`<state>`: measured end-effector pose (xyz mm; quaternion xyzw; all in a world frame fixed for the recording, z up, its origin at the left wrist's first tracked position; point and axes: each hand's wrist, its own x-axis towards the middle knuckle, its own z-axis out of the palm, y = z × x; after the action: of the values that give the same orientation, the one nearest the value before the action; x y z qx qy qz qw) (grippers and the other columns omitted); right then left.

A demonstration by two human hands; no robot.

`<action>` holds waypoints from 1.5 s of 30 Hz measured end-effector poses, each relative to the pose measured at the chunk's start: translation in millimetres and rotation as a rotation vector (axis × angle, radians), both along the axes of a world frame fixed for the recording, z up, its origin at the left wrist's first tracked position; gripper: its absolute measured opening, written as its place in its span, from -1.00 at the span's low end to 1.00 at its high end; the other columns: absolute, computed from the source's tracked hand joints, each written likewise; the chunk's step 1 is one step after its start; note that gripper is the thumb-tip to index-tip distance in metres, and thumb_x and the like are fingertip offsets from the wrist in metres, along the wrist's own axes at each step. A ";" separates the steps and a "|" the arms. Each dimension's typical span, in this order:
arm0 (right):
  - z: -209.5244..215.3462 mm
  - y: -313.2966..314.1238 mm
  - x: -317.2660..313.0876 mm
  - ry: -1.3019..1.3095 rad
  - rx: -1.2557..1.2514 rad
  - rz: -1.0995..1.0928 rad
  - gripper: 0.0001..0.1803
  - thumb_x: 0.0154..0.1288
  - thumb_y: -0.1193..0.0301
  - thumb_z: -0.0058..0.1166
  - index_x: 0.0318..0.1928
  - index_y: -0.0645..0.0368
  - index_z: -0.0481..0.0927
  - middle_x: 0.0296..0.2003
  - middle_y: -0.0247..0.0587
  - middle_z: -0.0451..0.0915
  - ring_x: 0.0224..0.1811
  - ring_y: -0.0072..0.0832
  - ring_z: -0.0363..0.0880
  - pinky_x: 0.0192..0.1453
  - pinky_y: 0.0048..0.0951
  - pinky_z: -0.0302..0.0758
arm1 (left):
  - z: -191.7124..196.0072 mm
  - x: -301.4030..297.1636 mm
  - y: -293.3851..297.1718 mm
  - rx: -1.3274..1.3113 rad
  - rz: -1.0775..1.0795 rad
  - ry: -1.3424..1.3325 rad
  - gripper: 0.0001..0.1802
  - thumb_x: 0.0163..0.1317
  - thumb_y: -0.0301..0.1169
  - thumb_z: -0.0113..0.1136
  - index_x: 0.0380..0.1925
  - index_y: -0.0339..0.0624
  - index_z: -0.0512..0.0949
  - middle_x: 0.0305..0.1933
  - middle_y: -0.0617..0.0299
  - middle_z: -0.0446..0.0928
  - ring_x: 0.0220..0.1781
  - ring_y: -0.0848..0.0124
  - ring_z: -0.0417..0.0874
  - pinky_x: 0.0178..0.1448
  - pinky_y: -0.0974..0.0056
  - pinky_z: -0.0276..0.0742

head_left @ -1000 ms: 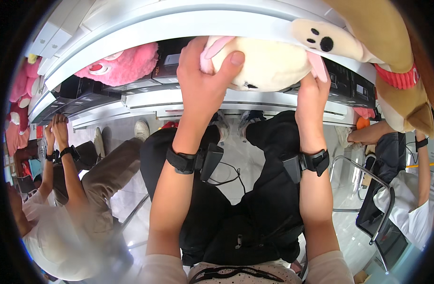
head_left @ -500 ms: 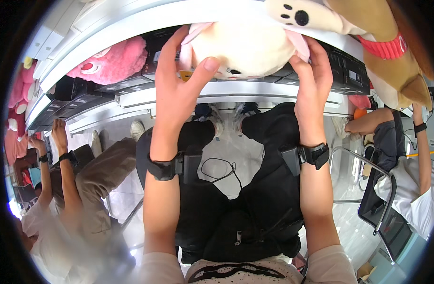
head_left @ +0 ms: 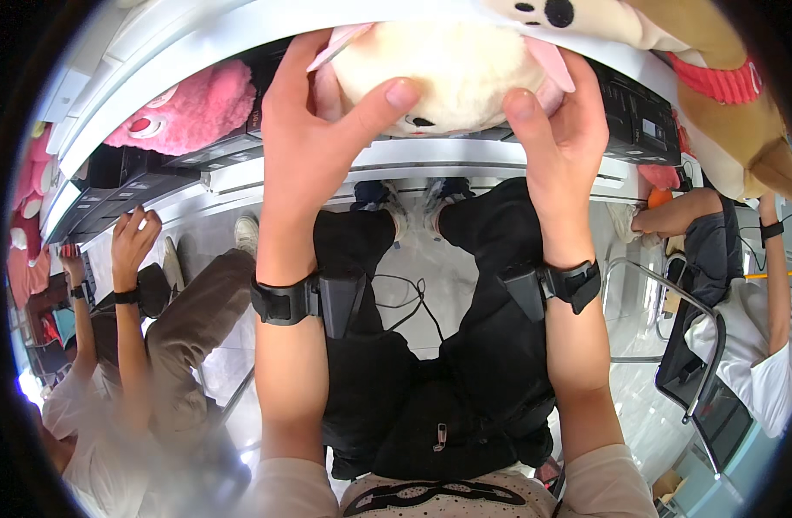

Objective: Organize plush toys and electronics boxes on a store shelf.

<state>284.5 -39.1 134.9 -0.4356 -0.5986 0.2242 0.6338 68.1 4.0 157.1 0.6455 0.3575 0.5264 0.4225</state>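
Observation:
A cream plush toy [head_left: 439, 73] with pink ears sits at the top middle, between my two hands, one dark eye showing near its lower edge. My left hand [head_left: 318, 129] wraps the toy's left side, with the thumb laid over its front and the other fingers behind the ear. On the opposite side my right hand [head_left: 564, 129] grips it, thumb toward the front and fingers behind the right ear. The fingertips of both hands are partly hidden behind the toy. Each wrist wears a black strap with a dark block.
A fluffy pink plush [head_left: 189, 108] lies left on black boxes [head_left: 124, 194] along the white shelf edge. A tan plush dog [head_left: 715, 78] with a red collar is at right. Co-workers sit on both sides; a metal-framed chair [head_left: 715, 345] stands right. A thin cable lies on the floor.
Both thumbs have shifted on the plush toy, the right one now lying more over its front. My left hand moved slightly left. The left co-worker's nearer hand has opened and moved right.

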 end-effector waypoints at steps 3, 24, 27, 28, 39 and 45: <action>-0.6 3.4 -1.7 0.026 0.003 -0.083 -0.47 0.47 0.26 0.24 0.27 0.35 0.48 0.11 -0.18 0.59 0.14 -0.50 0.52 0.29 -0.46 0.40 | -4.4 2.2 2.8 0.082 0.059 0.064 -0.12 0.20 0.10 0.44 0.25 -0.46 0.48 0.02 0.05 0.64 0.02 0.38 0.68 0.04 0.33 0.63; 9.3 17.2 -26.2 0.204 0.020 -0.261 -0.59 0.62 0.16 -0.04 -0.03 0.33 0.59 -0.15 -0.34 0.61 -0.09 -0.65 0.42 0.11 -0.56 0.34 | -4.5 23.3 -0.3 -0.073 0.184 -0.264 -0.48 0.41 -0.08 0.34 0.05 -0.36 0.62 -0.20 0.32 0.65 -0.20 0.62 0.55 -0.14 0.49 0.46; 12.3 15.8 -27.6 0.232 0.005 -0.264 -0.58 0.61 0.16 -0.04 -0.04 0.33 0.58 -0.15 -0.32 0.60 -0.08 -0.63 0.42 0.13 -0.54 0.33 | -4.3 24.2 -0.8 -0.081 0.220 -0.233 -0.51 0.39 -0.07 0.36 -0.03 -0.34 0.67 -0.33 0.42 0.59 -0.31 0.68 0.45 -0.21 0.53 0.36; 13.6 15.4 -27.7 0.227 0.001 -0.268 -0.58 0.61 0.15 -0.05 -0.04 0.34 0.58 -0.15 -0.32 0.59 -0.07 -0.62 0.42 0.15 -0.54 0.33 | -4.0 24.8 -0.2 -0.051 0.249 -0.226 -0.53 0.38 -0.09 0.38 -0.05 -0.35 0.68 -0.36 0.44 0.57 -0.33 0.69 0.42 -0.22 0.55 0.33; 9.3 8.6 -25.6 0.263 0.115 -0.325 -0.69 0.33 0.27 0.41 -0.22 0.23 0.58 -0.19 -0.35 0.48 -0.16 -0.60 0.41 0.02 -0.56 0.36 | -3.8 25.6 1.5 -0.002 0.250 -0.394 -0.63 0.38 -0.22 0.39 -0.13 -0.40 0.68 -0.30 0.30 0.67 -0.28 0.63 0.55 -0.15 0.52 0.44; 14.5 5.6 -30.3 0.392 0.034 -0.316 -0.66 0.32 0.25 0.43 -0.30 0.20 0.55 -0.29 -0.44 0.47 -0.24 -0.67 0.35 -0.07 -0.61 0.34 | -4.1 24.2 1.6 0.043 0.330 -0.356 -0.64 0.36 -0.23 0.42 -0.22 -0.40 0.67 -0.31 0.27 0.68 -0.29 0.61 0.56 -0.14 0.50 0.46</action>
<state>254.2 -33.5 149.4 -0.4610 -0.3924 0.1925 0.7723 92.3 5.5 153.0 0.4845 0.3666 0.7012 0.3731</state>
